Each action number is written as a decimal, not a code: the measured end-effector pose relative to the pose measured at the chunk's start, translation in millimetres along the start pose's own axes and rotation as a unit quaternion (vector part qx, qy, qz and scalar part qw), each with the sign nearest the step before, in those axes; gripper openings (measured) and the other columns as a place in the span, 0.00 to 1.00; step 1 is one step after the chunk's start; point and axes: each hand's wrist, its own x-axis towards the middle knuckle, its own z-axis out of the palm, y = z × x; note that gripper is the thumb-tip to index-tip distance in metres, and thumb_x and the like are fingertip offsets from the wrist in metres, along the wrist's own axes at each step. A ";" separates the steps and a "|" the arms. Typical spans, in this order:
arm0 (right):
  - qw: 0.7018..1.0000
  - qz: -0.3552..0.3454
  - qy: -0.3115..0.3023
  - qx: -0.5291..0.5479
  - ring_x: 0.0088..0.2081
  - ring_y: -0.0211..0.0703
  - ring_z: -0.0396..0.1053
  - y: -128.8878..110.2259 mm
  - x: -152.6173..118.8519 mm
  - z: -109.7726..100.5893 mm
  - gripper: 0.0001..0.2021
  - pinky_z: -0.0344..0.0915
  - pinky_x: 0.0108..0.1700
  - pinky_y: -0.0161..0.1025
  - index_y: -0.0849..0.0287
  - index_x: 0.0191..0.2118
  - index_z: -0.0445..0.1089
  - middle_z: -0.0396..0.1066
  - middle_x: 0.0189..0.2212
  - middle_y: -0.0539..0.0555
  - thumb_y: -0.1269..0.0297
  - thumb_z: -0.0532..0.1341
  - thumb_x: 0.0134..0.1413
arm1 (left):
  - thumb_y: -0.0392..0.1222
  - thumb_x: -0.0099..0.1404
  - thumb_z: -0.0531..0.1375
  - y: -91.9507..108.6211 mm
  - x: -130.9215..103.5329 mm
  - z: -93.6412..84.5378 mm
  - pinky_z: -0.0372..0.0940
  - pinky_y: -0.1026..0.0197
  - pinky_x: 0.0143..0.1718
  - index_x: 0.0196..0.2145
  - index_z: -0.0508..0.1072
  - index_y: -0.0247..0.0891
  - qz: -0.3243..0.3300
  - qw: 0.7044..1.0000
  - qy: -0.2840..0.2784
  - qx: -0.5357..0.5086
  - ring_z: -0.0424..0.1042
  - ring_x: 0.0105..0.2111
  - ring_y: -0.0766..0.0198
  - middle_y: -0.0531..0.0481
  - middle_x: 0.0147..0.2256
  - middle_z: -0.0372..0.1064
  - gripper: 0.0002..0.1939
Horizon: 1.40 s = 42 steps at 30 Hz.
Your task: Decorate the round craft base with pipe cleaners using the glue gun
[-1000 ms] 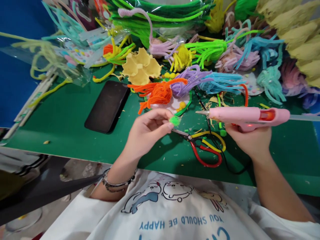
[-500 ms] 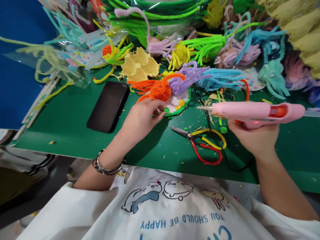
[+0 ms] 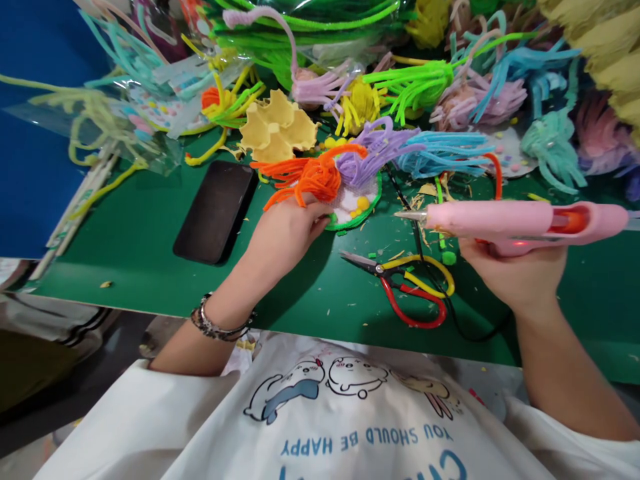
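Note:
My right hand (image 3: 520, 280) grips a pink glue gun (image 3: 493, 219) above the table, its metal nozzle facing left and a small red light glowing. My left hand (image 3: 293, 227) is closed at the left edge of a round white piece (image 3: 346, 200) with a green fuzzy rim and yellow pom-poms. Its fingertips are partly hidden behind an orange pipe-cleaner tassel (image 3: 320, 177) lying over that piece. Touching the orange tassel is a purple one (image 3: 373, 152), with a blue tassel (image 3: 445, 153) to its right. Scissors (image 3: 405, 283) with yellow and red handles lie partly spread between my hands.
A black phone (image 3: 215, 212) lies left of my left hand. Behind it sits a yellow flower-shaped carton piece (image 3: 277, 127). More tassels and bagged green pipe cleaners (image 3: 320, 30) crowd the back. A black cord (image 3: 453, 320) runs under the scissors, among scraps.
The glue gun and my right hand have shifted slightly right. My left fingers have closed in further at the round piece's edge, now covering more of the green spot there.

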 end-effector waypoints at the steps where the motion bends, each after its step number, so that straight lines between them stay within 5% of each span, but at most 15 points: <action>1: 1.000 0.000 -0.001 0.006 0.29 0.52 0.74 0.1 0.2 0.2 0.11 0.75 0.36 0.51 0.52 0.27 0.66 0.71 0.25 0.51 0.57 0.68 0.47 | 0.39 0.69 0.56 1.8 -0.1 0.3 0.68 0.54 0.38 0.44 0.80 0.33 -0.012 1.000 -0.010 0.023 0.76 0.38 0.50 0.38 0.41 0.78 0.14; 7: 1.000 0.013 0.012 0.006 0.29 0.52 0.75 1.4 1.0 1.5 0.11 0.76 0.36 0.51 0.52 0.27 0.67 0.72 0.25 0.51 0.54 0.68 0.48 | 0.38 0.70 0.53 6.2 -2.1 3.2 0.62 0.60 0.27 0.47 0.80 0.38 0.029 0.994 0.003 0.102 0.75 0.31 0.57 0.43 0.40 0.78 0.16; 13: 1.000 0.013 0.012 -0.002 0.27 0.51 0.73 2.5 0.7 1.6 0.12 0.75 0.35 0.51 0.52 0.26 0.66 0.71 0.23 0.50 0.56 0.69 0.46 | 0.42 0.73 0.52 -5.6 -12.3 9.7 0.66 0.60 0.35 0.50 0.78 0.43 0.043 0.991 0.102 0.071 0.77 0.39 0.57 0.46 0.45 0.79 0.17; 20: 1.000 0.016 0.008 -0.002 0.29 0.51 0.74 2.9 -0.2 2.2 0.11 0.76 0.36 0.51 0.51 0.27 0.67 0.72 0.24 0.50 0.55 0.69 0.46 | 0.43 0.73 0.53 -10.8 -13.9 9.8 0.65 0.58 0.38 0.43 0.80 0.42 0.070 0.996 0.057 0.021 0.75 0.41 0.57 0.48 0.45 0.79 0.14; 30: 0.999 0.034 0.022 0.004 0.30 0.52 0.74 0.7 0.9 0.9 0.12 0.75 0.38 0.52 0.53 0.28 0.68 0.72 0.25 0.52 0.54 0.69 0.45 | 0.37 0.73 0.51 2.1 -12.2 2.5 0.62 0.56 0.34 0.38 0.80 0.40 0.138 0.960 0.059 0.237 0.72 0.36 0.56 0.45 0.38 0.76 0.16; 38: 0.982 0.132 0.068 0.115 0.20 0.43 0.69 -12.3 15.4 3.4 0.14 0.71 0.24 0.42 0.53 0.24 0.65 0.68 0.18 0.48 0.53 0.69 0.39 | 0.38 0.70 0.54 2.3 -10.2 5.0 0.61 0.58 0.28 0.44 0.79 0.39 0.143 0.949 0.011 0.280 0.75 0.34 0.55 0.47 0.38 0.77 0.13; 42: 0.962 0.202 0.082 0.166 0.22 0.43 0.70 -17.0 21.6 4.6 0.14 0.71 0.23 0.41 0.53 0.25 0.65 0.70 0.20 0.49 0.54 0.69 0.34 | 0.37 0.72 0.53 3.9 -18.5 2.0 0.59 0.60 0.23 0.44 0.78 0.36 0.183 0.933 0.082 0.298 0.75 0.27 0.59 0.47 0.35 0.78 0.14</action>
